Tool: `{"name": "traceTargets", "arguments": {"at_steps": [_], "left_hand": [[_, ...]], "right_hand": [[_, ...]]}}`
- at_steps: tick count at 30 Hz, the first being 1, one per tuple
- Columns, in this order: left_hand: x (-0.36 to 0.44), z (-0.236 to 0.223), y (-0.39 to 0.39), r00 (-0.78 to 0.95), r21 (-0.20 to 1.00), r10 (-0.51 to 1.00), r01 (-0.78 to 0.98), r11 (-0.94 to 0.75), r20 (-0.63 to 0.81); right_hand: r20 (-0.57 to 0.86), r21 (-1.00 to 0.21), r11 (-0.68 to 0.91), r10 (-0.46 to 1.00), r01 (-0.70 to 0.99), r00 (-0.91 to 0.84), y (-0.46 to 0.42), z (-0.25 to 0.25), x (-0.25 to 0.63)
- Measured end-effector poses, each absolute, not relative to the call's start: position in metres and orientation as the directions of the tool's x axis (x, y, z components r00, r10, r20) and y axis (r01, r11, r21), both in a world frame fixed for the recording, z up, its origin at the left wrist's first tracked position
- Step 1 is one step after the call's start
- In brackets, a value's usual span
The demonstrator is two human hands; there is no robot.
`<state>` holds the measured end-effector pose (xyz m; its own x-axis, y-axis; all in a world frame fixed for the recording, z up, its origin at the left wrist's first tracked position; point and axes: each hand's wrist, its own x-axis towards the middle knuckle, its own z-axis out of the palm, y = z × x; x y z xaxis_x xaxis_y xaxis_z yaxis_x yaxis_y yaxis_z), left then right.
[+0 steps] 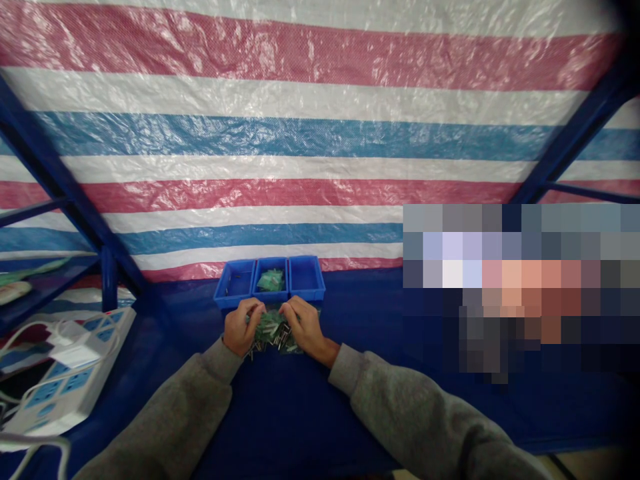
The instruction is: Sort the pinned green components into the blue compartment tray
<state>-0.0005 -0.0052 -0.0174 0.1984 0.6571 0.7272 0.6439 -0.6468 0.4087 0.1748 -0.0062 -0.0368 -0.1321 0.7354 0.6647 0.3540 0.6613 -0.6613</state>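
Observation:
My left hand (242, 327) is at the left side of a pile of small green packets (270, 327), its fingers curled and thumb and fingertips pressed together. Opposite it, my right hand (304, 327) pinches in the same way at the pile's right side. What either hand grips, if anything, is too small to make out. Metal pins or screws (284, 337) lie among the packets and along their near edge. Just behind my hands stand three joined blue bins; the middle bin (257, 288) holds green packets (271, 280), and the left bin (219, 293) a few small dark pieces.
The right bin (307, 293) stands beside the middle one. A white power strip (95, 373) with plugs and cables lies at the left on the blue table (290, 420). Blue frame bars (75, 180) and a striped sheet (300, 140) close off the back. A blurred-out patch covers the right.

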Motion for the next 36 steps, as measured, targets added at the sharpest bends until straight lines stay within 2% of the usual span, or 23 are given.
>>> {"name": "traceTargets", "arguments": {"at_steps": [4,12,21,25,31,36], "left_hand": [[-0.0027,-0.0205,-0.0027,0.208,0.401,0.668,0.660,-0.635,0.715],[-0.0009,-0.0159,-0.0003,0.347,0.276,0.589,0.639,-0.718,0.730],[-0.0018,-0.0161,0.0024,0.386,0.264,0.574,0.614,-0.744,0.722],[-0.0023,-0.0170,0.0037,0.329,0.282,0.580,0.632,-0.722,0.746],[-0.0003,-0.0117,0.0017,0.332,0.313,0.573,0.585,-0.748,0.749],[-0.0002,-0.0131,0.0022,0.244,0.391,0.631,0.607,-0.691,0.736]], "right_hand": [[0.668,-0.661,0.664,0.733,0.350,-0.131,-0.0059,-0.0372,0.1743],[0.672,-0.656,0.668,0.729,0.350,-0.130,-0.0062,-0.0372,0.1743],[0.674,-0.658,0.666,0.729,0.350,-0.120,-0.0067,-0.0370,0.1744],[0.672,-0.663,0.661,0.732,0.350,-0.112,-0.0080,-0.0354,0.1749],[0.673,-0.668,0.658,0.733,0.348,-0.095,-0.0079,-0.0360,0.1752],[0.676,-0.668,0.660,0.731,0.344,-0.093,-0.0065,-0.0375,0.1751]]}}
